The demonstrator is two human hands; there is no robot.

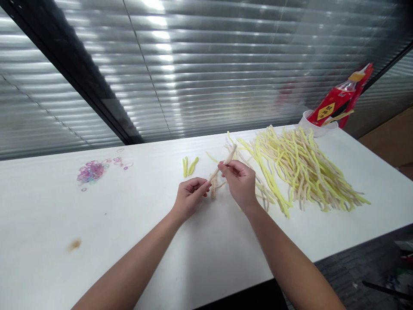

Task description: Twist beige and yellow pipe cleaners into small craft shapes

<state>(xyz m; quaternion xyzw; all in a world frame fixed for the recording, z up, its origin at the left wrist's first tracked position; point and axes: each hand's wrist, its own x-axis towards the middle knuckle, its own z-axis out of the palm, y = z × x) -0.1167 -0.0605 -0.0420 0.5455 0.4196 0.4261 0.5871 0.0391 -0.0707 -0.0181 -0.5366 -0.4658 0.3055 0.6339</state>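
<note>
Both hands grip a beige fuzzy pipe cleaner [231,154] above the table's middle. My right hand [240,178] pinches it near its thicker upper part, which looks folded or bundled. Lower down, my left hand [192,196] pinches the thin end between thumb and fingers. Just below and between the hands, a beige piece [213,189] hangs or lies; I cannot tell which. Beyond my left hand lie short, bent yellow pipe cleaners [190,166]. Loose yellow and beige strands [269,178] lie right of my right hand.
A large heap of yellow and beige pipe cleaners [306,168] covers the table's right side. Behind it, a red-labelled bottle [335,101] leans in a clear plastic tub [306,122]. Small pink and purple rubber bands [92,172] lie left on the white table [135,211]. Blinds [206,77] stand behind.
</note>
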